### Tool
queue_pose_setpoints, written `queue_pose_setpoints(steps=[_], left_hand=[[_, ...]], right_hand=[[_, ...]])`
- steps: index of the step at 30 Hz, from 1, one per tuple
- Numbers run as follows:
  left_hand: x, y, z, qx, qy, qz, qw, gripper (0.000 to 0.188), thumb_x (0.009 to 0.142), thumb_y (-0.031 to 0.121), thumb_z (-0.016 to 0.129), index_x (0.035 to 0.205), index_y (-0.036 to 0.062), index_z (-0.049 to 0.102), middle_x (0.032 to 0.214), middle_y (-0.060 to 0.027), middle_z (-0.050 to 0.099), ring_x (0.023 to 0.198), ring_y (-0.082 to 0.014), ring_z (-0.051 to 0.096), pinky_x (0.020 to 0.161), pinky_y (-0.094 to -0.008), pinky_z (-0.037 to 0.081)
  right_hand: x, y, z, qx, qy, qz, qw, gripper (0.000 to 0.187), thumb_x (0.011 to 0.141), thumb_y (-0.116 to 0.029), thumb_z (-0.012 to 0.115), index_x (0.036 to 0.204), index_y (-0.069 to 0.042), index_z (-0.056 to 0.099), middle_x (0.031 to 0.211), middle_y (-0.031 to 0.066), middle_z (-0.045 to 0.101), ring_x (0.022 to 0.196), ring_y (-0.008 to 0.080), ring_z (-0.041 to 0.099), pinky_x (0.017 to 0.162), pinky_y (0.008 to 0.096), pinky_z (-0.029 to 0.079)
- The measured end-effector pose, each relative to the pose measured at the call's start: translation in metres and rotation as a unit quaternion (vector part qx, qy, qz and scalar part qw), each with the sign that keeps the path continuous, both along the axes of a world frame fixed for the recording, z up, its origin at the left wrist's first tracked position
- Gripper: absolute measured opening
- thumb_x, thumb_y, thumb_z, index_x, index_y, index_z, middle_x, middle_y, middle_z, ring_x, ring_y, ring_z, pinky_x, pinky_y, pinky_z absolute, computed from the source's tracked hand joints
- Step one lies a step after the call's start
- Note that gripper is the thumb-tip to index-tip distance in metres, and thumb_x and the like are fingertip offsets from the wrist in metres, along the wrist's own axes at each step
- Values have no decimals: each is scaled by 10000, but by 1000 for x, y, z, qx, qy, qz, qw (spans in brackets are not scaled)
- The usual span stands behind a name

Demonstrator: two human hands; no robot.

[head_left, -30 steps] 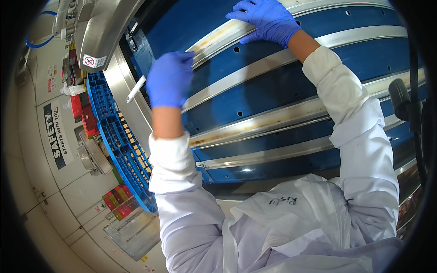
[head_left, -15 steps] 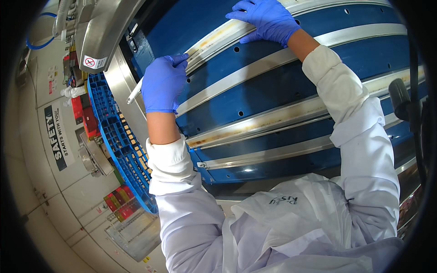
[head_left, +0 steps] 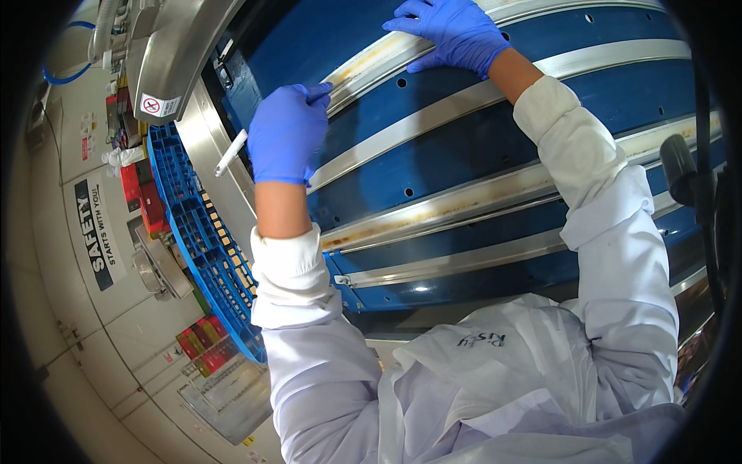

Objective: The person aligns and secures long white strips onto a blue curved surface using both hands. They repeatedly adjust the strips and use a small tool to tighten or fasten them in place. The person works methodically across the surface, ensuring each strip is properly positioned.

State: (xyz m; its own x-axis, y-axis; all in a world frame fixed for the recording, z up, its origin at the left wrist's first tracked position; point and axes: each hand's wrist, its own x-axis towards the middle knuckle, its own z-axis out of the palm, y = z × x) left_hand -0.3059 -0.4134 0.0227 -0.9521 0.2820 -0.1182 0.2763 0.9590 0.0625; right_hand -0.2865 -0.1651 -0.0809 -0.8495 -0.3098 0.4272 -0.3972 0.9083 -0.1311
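Note:
My left hand (head_left: 287,135), in a blue-violet glove, is closed against the left end of the upper metal rail (head_left: 371,60). Its fingertips are curled out of sight, so anything they hold is hidden. Higher and to the right, my right hand (head_left: 457,35), gloved alike, rests over the same rail with fingers spread and thumb out. This rail is pale metal with brownish stains and lies across a blue panel (head_left: 456,174) dotted with small holes. Just left of my left hand, a short white rod (head_left: 231,152) sticks out at a slant.
More metal strips, one a stained rail (head_left: 448,207), cross the panel nearer me. Left stand a steel housing (head_left: 174,58) and a blue plastic grid pallet (head_left: 197,236); beyond them are red crates (head_left: 145,197) and a wall sign (head_left: 100,234). A dark knob (head_left: 679,168) juts in at right.
My left hand has shifted slightly right and up along the rail, showing more of the white rod. My right hand has stayed in place.

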Motion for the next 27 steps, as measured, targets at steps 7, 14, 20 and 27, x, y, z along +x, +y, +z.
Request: queue_pose_setpoints(steps=[7, 14, 20, 27], left_hand=[[4, 11, 1, 4, -26, 20, 999, 196, 887, 288, 670, 1030, 199, 769, 948, -119, 727, 871, -324, 697, 801, -384, 548], [3, 30, -1, -40, -52, 49, 997, 196, 885, 284, 667, 1033, 206, 769, 950, -108, 729, 884, -312, 698, 802, -383, 545], [7, 32, -2, 9, -39, 37, 999, 207, 881, 279, 667, 1041, 195, 769, 956, -120, 728, 887, -309, 700, 807, -382, 541], [7, 27, 1, 35, -6, 4, 999, 203, 873, 280, 679, 1024, 182, 772, 943, -123, 727, 884, -320, 697, 804, -384, 541]], right_hand=[[-1, -3, -2, -1, 5, -2, 1000, 602, 684, -558, 759, 1160, -205, 655, 1049, 21, 634, 1013, 225, 591, 806, 383, 469], [0, 0, -3, -14, 10, 13, 1000, 624, 676, -581, 750, 1163, -203, 653, 1037, 18, 625, 993, 222, 583, 787, 384, 461], [0, -2, -1, 9, 5, -8, 1000, 615, 698, -590, 733, 1168, -202, 648, 1038, 9, 609, 1001, 216, 571, 789, 381, 459], [0, -2, -8, 0, 21, -2, 1000, 597, 708, -588, 722, 1165, -209, 649, 1027, 14, 609, 994, 215, 573, 776, 371, 456]])
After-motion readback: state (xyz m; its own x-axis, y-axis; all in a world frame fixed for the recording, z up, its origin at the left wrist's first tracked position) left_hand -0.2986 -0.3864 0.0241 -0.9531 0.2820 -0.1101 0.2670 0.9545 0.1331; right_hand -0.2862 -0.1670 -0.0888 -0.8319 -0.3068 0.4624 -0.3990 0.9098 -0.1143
